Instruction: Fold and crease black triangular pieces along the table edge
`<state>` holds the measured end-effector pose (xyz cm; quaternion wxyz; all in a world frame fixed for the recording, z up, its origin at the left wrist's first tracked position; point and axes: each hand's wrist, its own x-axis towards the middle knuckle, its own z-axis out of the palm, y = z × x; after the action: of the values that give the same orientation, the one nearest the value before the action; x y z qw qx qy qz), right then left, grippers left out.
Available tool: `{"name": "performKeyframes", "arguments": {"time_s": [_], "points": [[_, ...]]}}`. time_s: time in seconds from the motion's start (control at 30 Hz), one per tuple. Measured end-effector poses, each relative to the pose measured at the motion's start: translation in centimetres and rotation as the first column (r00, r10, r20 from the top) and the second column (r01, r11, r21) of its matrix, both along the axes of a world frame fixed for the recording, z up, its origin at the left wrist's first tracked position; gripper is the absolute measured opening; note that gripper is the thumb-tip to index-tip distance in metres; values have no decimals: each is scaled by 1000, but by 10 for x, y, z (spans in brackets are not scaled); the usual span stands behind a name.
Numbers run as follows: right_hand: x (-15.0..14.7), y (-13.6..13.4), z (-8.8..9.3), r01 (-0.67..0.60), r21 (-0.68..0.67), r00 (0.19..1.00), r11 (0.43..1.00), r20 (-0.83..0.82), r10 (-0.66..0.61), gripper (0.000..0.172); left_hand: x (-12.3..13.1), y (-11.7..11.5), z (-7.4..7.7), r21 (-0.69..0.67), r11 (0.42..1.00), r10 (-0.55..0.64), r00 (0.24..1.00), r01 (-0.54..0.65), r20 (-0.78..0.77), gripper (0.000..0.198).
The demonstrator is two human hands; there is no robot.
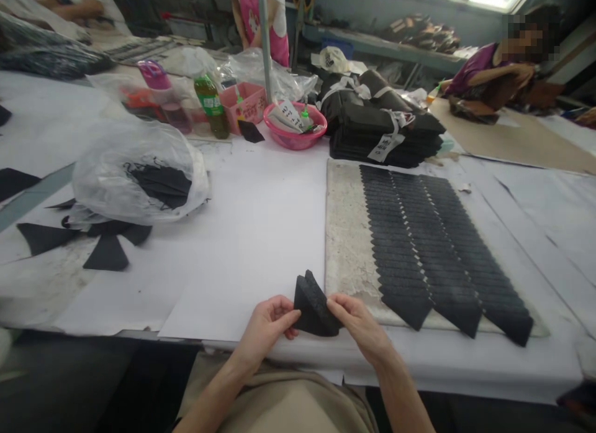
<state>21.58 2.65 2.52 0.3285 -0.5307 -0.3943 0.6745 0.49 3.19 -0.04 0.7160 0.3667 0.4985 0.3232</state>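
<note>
A small stack of black triangular fabric pieces (313,304) is held at the near edge of the white table (261,222). My left hand (266,326) pinches its left side with curled fingers. My right hand (361,324) grips its right side between thumb and fingers. Just right of the stack lies a grey board (347,240) covered with three overlapping rows of black pointed pieces (433,246).
A clear plastic bag (139,172) with black pieces sits at left, loose black triangles (106,254) beside it. Behind stand a pink bowl (295,138), a pink box (244,102), a green bottle (211,104) and tied black bundles (382,125). Other people work at the back and the far right.
</note>
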Motion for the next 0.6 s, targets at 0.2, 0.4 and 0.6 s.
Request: {"name": "performKeyframes", "arguments": {"time_s": [0.2, 0.4, 0.6], "points": [[-10, -1, -11, 118, 78, 970, 990, 204, -132, 36, 3, -6, -5, 49, 998, -32, 999, 30, 41, 32], [16, 5, -22, 341, 291, 793, 894, 422, -440, 28, -10, -9, -1, 105, 993, 41, 999, -45, 35, 33], [46, 30, -24, 71, 504, 666, 861, 618, -417, 30, -20, -17, -2, -46, 998, 33, 999, -34, -10, 37]]}}
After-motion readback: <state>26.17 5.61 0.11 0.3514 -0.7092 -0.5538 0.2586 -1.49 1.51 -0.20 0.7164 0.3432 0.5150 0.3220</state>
